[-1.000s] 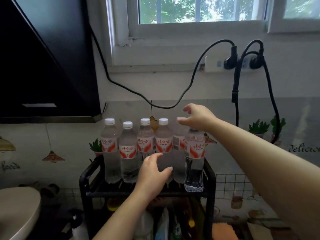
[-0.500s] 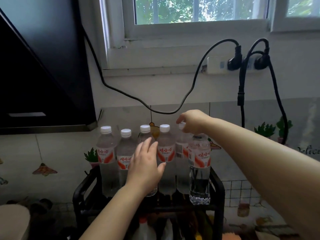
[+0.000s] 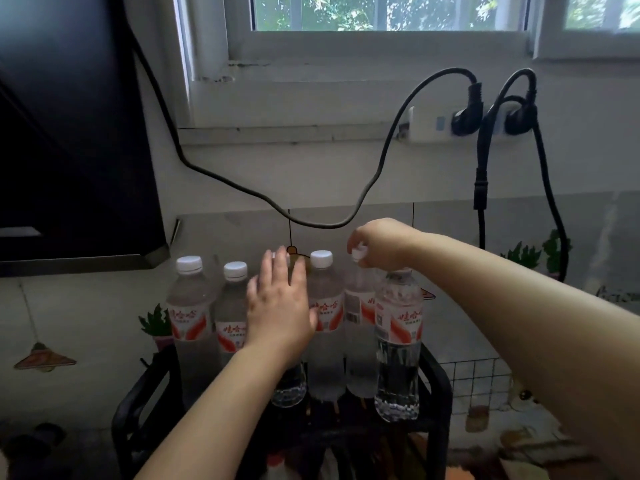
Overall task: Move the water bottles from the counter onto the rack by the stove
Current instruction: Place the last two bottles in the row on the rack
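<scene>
Hands: left hand [image 3: 278,313] spread flat against a middle bottle, right hand [image 3: 377,245] pinching the cap of a rear bottle [image 3: 358,306]; six water bottles [image 3: 188,317] upright on the black rack [image 3: 440,393]; transfer apparently near complete, none visible elsewhere.

Water bottles [image 3: 398,341]: six upright on the rack [image 3: 440,386], one mostly behind the left hand
White caps [image 3: 188,264]: five showing
Hands: two, left [image 3: 277,313] and right [image 3: 381,245]
Plugs [image 3: 467,116]: two in the power strip [image 3: 426,124]
</scene>
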`<act>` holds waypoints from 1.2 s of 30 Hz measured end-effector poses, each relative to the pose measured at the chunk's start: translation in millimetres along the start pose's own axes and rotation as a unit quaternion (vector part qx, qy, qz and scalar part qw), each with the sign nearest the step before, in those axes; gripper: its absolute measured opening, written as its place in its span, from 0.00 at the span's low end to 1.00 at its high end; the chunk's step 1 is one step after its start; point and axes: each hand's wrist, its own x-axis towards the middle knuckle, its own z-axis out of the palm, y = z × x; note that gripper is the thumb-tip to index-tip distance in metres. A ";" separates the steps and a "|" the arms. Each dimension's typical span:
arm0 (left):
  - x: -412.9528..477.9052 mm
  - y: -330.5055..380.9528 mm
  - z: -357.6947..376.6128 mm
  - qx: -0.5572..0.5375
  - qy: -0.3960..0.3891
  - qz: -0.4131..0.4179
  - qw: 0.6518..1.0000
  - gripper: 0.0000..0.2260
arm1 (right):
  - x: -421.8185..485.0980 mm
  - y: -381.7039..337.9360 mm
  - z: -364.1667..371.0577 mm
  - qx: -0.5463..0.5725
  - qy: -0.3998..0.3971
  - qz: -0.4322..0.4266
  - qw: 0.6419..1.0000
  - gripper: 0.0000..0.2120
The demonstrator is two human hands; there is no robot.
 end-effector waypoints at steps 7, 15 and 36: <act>-0.1 -1.6 1.8 -0.001 0.007 0.003 1.000 0.34 | 1.7 -3.5 -2.6 -0.013 -0.016 0.012 1.000 0.16; -0.2 -3.3 4.3 0.002 0.007 0.012 1.000 0.32 | 10.6 -7.4 -4.4 -0.068 -0.049 0.029 0.996 0.14; -0.1 -3.0 9.8 0.006 0.008 0.008 1.000 0.31 | 9.8 -11.1 1.9 -0.020 -0.032 0.098 0.994 0.16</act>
